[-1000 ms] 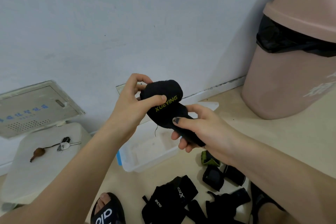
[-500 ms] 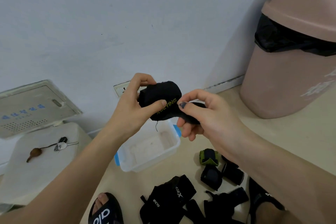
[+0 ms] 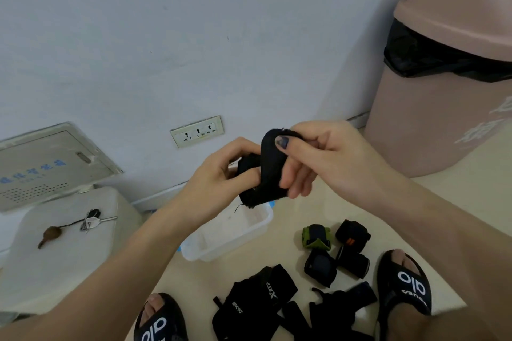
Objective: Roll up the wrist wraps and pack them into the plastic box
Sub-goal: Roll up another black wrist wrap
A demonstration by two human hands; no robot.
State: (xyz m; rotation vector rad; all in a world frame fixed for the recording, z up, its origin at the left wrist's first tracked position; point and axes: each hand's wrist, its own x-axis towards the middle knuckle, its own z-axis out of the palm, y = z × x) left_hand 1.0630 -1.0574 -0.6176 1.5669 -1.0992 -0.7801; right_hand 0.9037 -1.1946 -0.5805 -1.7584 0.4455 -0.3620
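Observation:
A black wrist wrap point(image 3: 267, 174), mostly rolled, is held in the air between both hands, above the plastic box. My left hand point(image 3: 219, 183) grips the roll from the left. My right hand point(image 3: 313, 158) pinches the wrap's loose end with thumb and fingers and holds it over the roll. The clear plastic box point(image 3: 257, 227) sits on the floor below, partly hidden by my left forearm; nothing shows inside it. Several rolled wraps point(image 3: 336, 250) lie on the floor to the right of the box. Unrolled black wraps point(image 3: 257, 304) lie in a heap nearer me.
A pink bin point(image 3: 448, 91) with a black liner stands at the right. A white box lid point(image 3: 63, 243) at the left carries keys point(image 3: 91, 220). A wall socket point(image 3: 197, 131) is behind the hands. My feet in black slides point(image 3: 404, 282) flank the heap.
My right hand has brought the loose end up and over the roll, so the printed lettering no longer shows. Both hands and the wrap have shifted right in view as the camera turned.

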